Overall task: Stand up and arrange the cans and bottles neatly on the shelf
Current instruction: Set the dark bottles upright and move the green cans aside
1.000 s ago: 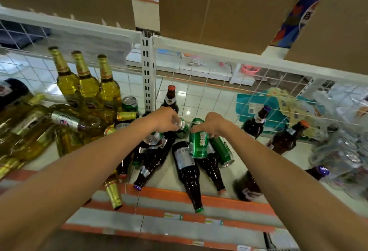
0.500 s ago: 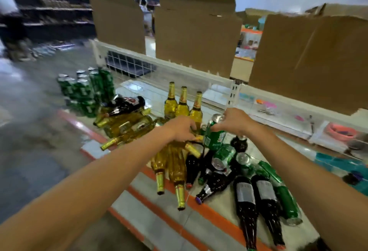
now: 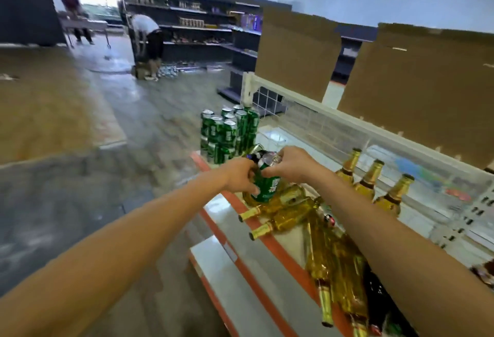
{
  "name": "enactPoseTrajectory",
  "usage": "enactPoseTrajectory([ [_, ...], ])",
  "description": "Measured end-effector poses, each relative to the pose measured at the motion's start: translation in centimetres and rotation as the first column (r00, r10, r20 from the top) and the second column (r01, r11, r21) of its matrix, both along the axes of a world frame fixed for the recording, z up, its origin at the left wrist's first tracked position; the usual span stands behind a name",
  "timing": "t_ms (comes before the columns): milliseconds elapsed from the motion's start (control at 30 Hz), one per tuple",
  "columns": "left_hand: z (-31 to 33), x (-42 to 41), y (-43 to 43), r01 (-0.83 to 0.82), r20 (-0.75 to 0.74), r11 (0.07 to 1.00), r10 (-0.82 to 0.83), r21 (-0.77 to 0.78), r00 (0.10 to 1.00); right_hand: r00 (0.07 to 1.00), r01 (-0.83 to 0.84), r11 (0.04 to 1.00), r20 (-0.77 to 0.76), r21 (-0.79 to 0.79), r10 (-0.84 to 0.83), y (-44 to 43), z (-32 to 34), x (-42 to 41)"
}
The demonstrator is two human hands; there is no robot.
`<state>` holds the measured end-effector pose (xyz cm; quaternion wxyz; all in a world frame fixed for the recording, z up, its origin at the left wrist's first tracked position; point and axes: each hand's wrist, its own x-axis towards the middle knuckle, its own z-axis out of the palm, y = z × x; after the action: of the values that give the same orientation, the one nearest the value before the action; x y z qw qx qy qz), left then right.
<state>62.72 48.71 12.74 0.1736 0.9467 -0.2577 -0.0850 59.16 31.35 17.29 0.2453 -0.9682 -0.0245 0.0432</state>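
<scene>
Head view: I see my left grip (image 3: 240, 177) and right grip (image 3: 291, 165) both curled round one green can (image 3: 266, 188) above lying bottles (image 3: 287, 199).

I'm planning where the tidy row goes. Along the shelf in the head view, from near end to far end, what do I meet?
Lying gold bottles → green can gripped by the left hand and right hand → stacked green cans at the far end.
</scene>
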Motion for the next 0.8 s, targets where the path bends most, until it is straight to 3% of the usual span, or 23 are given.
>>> enactPoseTrajectory([
  [400,-0.7,12.3,12.6,-0.183,-0.041,0.936,0.179,-0.299,0.983,0.995,-0.101,0.994,0.015,0.043,0.100,14.1,1.1,13.5],
  [800,0.7,27.6,10.3,-0.162,0.011,0.913,0.179,-0.374,0.984,0.991,-0.076,0.988,0.116,0.132,0.060,11.4,1.6,28.5],
])
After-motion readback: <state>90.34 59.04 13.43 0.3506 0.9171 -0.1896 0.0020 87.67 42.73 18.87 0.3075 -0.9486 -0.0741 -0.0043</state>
